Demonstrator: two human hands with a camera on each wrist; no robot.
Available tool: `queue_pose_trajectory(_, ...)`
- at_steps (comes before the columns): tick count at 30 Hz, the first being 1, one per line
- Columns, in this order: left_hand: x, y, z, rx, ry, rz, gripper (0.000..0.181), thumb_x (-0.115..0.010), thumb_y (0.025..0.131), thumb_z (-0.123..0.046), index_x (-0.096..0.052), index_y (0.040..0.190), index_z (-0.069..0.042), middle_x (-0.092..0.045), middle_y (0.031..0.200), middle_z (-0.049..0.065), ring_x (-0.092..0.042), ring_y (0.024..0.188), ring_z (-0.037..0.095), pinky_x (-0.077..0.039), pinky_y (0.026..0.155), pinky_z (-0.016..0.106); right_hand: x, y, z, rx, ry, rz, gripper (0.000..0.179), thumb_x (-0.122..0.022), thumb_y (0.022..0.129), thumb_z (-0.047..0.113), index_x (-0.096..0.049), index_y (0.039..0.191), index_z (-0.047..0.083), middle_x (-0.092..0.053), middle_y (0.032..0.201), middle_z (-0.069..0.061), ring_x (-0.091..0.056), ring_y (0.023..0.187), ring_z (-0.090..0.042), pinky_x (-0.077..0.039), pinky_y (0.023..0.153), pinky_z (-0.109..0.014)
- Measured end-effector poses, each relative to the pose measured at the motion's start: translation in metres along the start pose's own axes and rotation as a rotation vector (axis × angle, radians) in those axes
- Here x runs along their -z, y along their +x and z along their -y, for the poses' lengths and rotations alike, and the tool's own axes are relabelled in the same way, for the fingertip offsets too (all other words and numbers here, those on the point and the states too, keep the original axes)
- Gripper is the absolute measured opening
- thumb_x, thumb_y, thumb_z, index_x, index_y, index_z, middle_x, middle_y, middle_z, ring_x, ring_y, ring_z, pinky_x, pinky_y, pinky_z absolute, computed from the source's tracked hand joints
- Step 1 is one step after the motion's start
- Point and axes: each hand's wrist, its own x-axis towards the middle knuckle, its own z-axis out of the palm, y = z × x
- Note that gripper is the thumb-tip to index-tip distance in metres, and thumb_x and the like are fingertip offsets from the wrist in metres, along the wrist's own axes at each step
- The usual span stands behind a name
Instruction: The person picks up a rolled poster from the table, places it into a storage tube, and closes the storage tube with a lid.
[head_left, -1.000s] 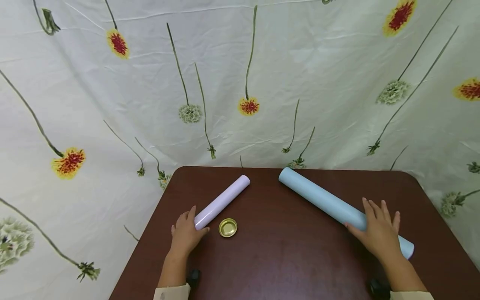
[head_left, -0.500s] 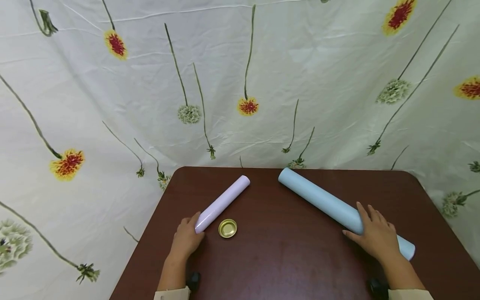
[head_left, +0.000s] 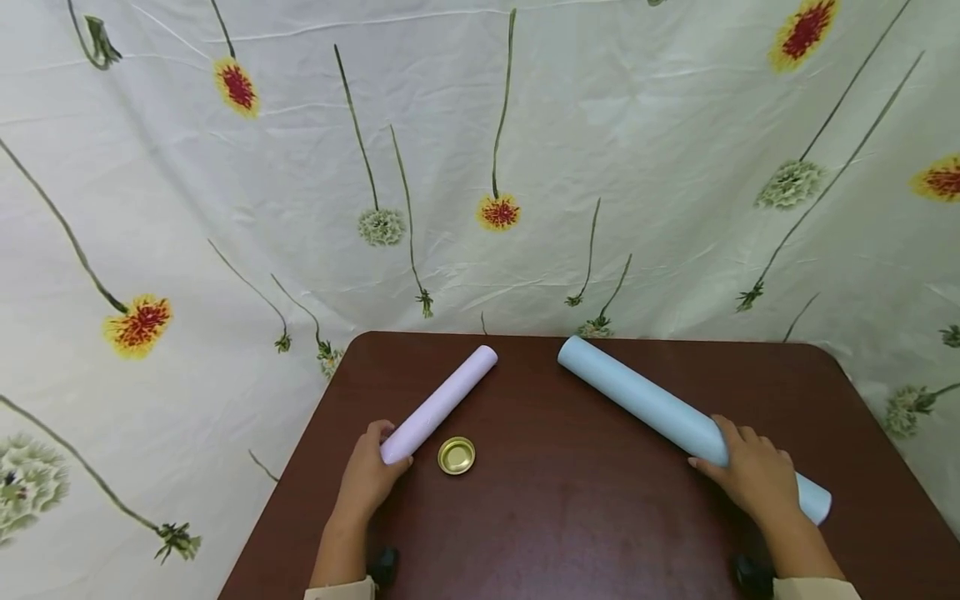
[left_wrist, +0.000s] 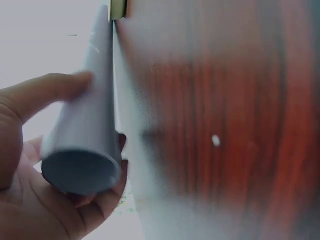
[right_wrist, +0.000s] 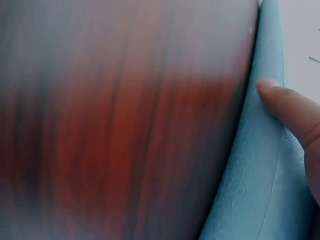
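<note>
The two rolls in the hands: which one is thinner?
The lilac roll, gripped by the left hand; the blue roll, held by the right hand, is clearly thicker and longer.

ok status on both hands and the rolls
Left hand grips lilac roll. Right hand grips blue roll. Gold lid beside lilac roll, not touching, possible obstacle.

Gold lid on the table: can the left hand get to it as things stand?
Probably not right away: the left hand holds the purple roll. Once free, likely yes, since the gold lid lies close by, just right of that hand, with nothing seen between them.
</note>
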Motion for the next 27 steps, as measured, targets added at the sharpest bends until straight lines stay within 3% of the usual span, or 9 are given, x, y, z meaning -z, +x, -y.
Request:
queue_pose_trajectory(6, 0.002, 0.000, 0.000, -0.012, -0.086, -0.042, 0.056, -0.081, 0.085, -0.020, -0.052, 0.130, -0.005, -0.059, 0.125, 0.020, -0.057, 0.111, 0.035, -0.045, 0.096, 0.053, -0.001, -0.001, 0.000, -0.010, 0.002, -0.016, 0.092, -0.078, 0.081, 0.049, -0.039, 0.147, -0.002, -0.056, 0.127, -0.035, -0.057, 0.106, -0.055, -0.042, 0.080, -0.066)
queue_pose_trajectory(14, 0.004, 0.001, -0.002, -0.022, -0.161, -0.155, 0.051, -0.081, 0.086, -0.023, -0.061, 0.129, -0.005, -0.057, 0.128, 0.019, -0.056, 0.112, 0.035, -0.044, 0.094, 0.050, -0.004, -0.004, 0.005, -0.050, 0.035, -0.078, 0.083, -0.083, 0.076, 0.041, -0.048, 0.137, -0.003, -0.058, 0.124, -0.035, -0.056, 0.103, -0.053, -0.040, 0.078, -0.065)
queue_pose_trajectory(21, 0.009, -0.003, -0.003, 0.056, -0.220, -0.237, 0.050, -0.076, 0.091, -0.033, -0.060, 0.132, -0.011, -0.060, 0.128, 0.017, -0.056, 0.109, 0.033, -0.043, 0.089, 0.047, -0.004, -0.005, 0.009, -0.055, 0.060, -0.112, 0.081, -0.086, 0.074, 0.037, -0.050, 0.137, 0.001, -0.058, 0.125, -0.033, -0.056, 0.104, -0.052, -0.038, 0.078, -0.064)
queue_pose_trajectory(27, 0.011, -0.004, -0.003, 0.127, -0.291, -0.198, 0.053, -0.071, 0.093, -0.042, -0.053, 0.134, -0.013, -0.058, 0.134, 0.017, -0.055, 0.109, 0.034, -0.044, 0.086, 0.044, -0.005, -0.011, 0.003, -0.055, 0.069, -0.134, 0.080, -0.087, 0.072, 0.036, -0.051, 0.137, 0.004, -0.059, 0.126, -0.032, -0.054, 0.107, -0.052, -0.037, 0.081, -0.065)
